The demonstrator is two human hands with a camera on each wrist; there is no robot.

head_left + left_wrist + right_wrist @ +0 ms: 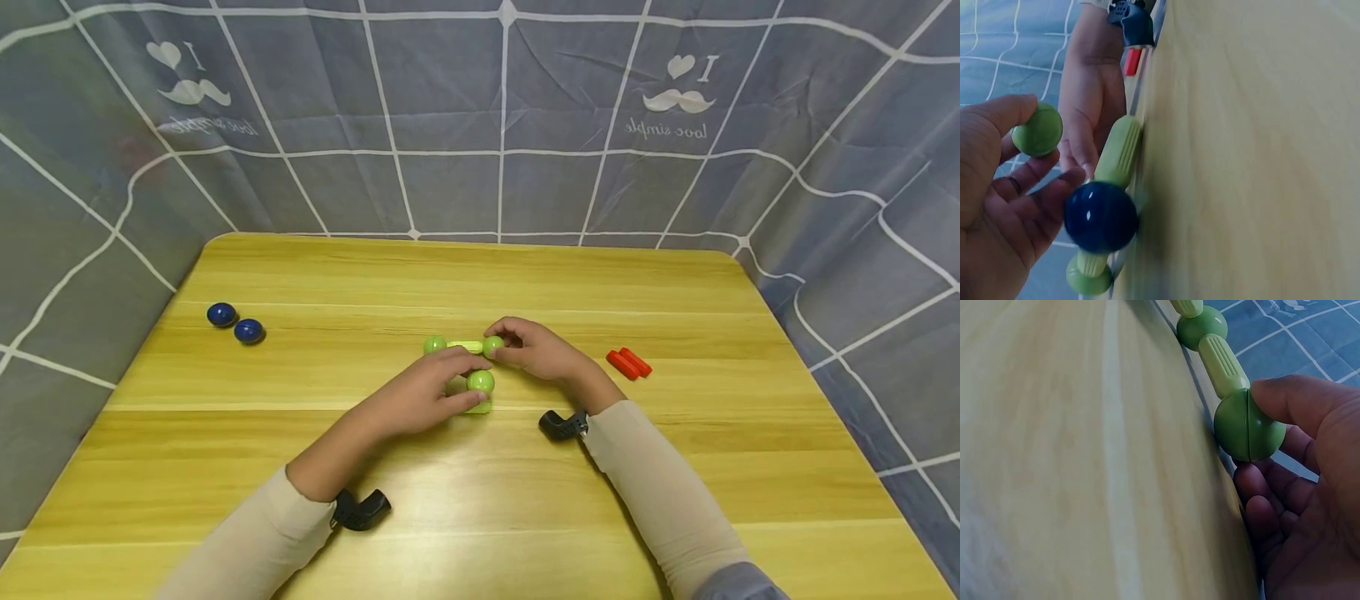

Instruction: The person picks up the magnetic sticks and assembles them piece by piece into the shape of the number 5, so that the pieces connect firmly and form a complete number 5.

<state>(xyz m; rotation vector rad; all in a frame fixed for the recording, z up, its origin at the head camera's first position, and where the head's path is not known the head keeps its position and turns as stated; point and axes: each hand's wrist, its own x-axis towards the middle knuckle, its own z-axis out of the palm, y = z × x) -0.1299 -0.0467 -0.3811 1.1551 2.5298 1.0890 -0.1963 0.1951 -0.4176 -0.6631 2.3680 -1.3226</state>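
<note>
Between thumb and fingers, my left hand (427, 390) pinches a green ball (481, 382), which appears apart from other pieces in the left wrist view. My right hand (538, 350) grips another green ball (1249, 426) at the end of a light green ridged rod (1222, 365). That rod joins a further green ball (434, 344) at its left end. Close to my left fingers is a dark blue ball (1100, 216), hidden under the hand in the head view. Part of a light green ridged rod (480, 408) shows beneath my left fingers.
Two dark blue balls (236, 323) lie at the left of the wooden table (450, 542). To the right of my right hand, two red rods (629, 363) lie side by side. A grey curtain with white lines (450, 108) stands behind the table.
</note>
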